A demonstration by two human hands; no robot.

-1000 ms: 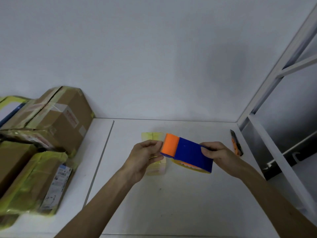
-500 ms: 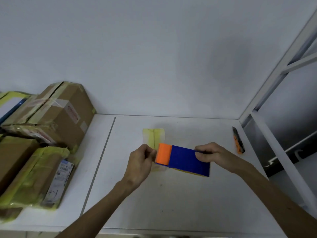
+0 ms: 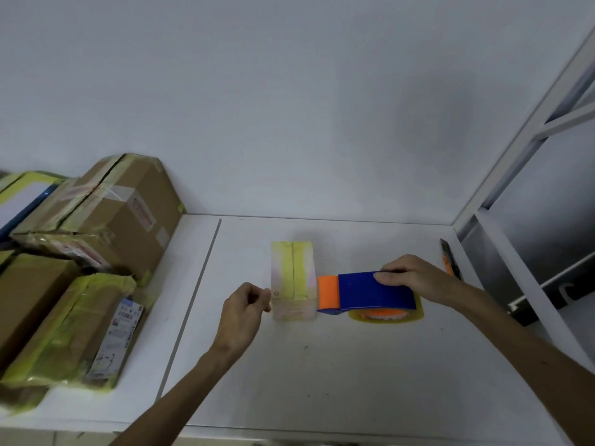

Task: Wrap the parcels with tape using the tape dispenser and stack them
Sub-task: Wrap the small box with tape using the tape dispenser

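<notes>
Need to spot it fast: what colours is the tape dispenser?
Tape dispenser: blue body, orange front end; head view.

A blue-and-orange tape dispenser (image 3: 367,292) sits with its orange end just beside a small yellow-taped parcel (image 3: 293,281); taped cardboard parcels (image 3: 80,252) stacked far left.

Single head-worn wide-angle view, looking forward and down onto the table (image 3: 322,387), facing the wall (image 3: 289,107). Close range: left hand (image 3: 243,305) and right hand (image 3: 413,275) sit mid-frame, forearms cut by the bottom edge.

Parcels (image 3: 96,252) block left, shelf frame (image 3: 495,175) right; bare tabletop (image 3: 322,375) between them.
</notes>
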